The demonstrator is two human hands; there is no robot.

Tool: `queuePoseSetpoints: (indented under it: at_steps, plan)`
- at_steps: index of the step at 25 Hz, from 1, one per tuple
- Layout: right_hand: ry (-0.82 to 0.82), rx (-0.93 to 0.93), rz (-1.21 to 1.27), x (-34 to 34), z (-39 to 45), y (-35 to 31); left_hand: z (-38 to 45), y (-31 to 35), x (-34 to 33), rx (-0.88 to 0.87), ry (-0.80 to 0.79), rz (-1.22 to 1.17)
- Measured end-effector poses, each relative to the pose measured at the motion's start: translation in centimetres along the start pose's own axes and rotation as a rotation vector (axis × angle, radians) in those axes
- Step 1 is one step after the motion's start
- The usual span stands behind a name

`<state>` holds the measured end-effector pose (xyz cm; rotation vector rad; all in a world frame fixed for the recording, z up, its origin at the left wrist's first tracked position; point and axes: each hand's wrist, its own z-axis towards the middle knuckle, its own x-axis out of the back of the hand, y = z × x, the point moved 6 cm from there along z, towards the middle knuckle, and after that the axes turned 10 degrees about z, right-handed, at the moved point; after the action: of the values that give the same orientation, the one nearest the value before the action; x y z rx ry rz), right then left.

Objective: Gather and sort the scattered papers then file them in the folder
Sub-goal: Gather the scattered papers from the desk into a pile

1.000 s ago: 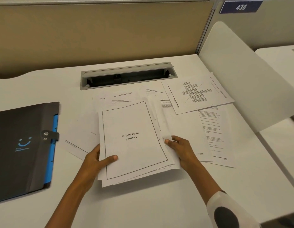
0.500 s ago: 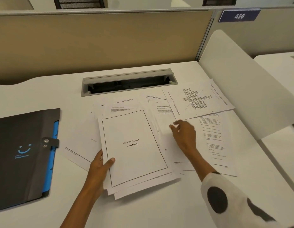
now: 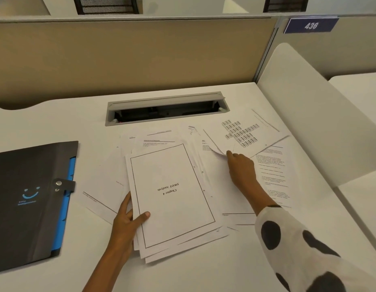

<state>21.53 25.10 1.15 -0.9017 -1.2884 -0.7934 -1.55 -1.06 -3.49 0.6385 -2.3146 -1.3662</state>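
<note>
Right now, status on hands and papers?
Left hand gripping gathered stack. Right hand pinching diagram sheet corner. Folder shut, unobstructed.

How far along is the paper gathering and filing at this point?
Partly gathered, nothing filed. Done: a small stack topped by the bordered "Chapter 4 SWOT Analysis" sheet, held by the left hand. In hand: the right hand is lifting the corner of the white sheet printed with small grey boxes. Left: several loose text pages on the white desk, and the black snap-closure folder is shut.
</note>
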Motion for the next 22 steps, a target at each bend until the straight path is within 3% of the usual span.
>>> queuePoseSetpoints:
  at_steps: [3, 7, 11, 15, 20, 22]
  plan:
    - [0.081, 0.005, 0.183, 1.3, -2.4, -0.7, 0.0, 0.2, 0.0, 0.004, -0.003, -0.018]
    - [0.307, 0.245, 0.503, 3.4, -8.5, -4.0, 0.1, 0.3, 0.0, 0.035, 0.019, -0.067]
    - [0.125, 0.475, 0.594, 1.8, -14.4, -7.3, 0.3, -0.1, 0.1, 0.183, 0.016, -0.180]
    - [-0.030, 0.560, 0.557, 0.0, -16.9, -9.2, 0.2, -0.1, 0.2, 0.282, -0.070, -0.130]
    - [-0.217, 0.522, 0.618, -0.3, -16.6, -9.2, 0.3, 0.2, 0.1, 0.288, -0.115, -0.113]
    - [-0.291, 0.305, 0.832, 0.3, -15.3, -7.7, 0.4, 0.5, 0.2, 0.236, -0.092, -0.083]
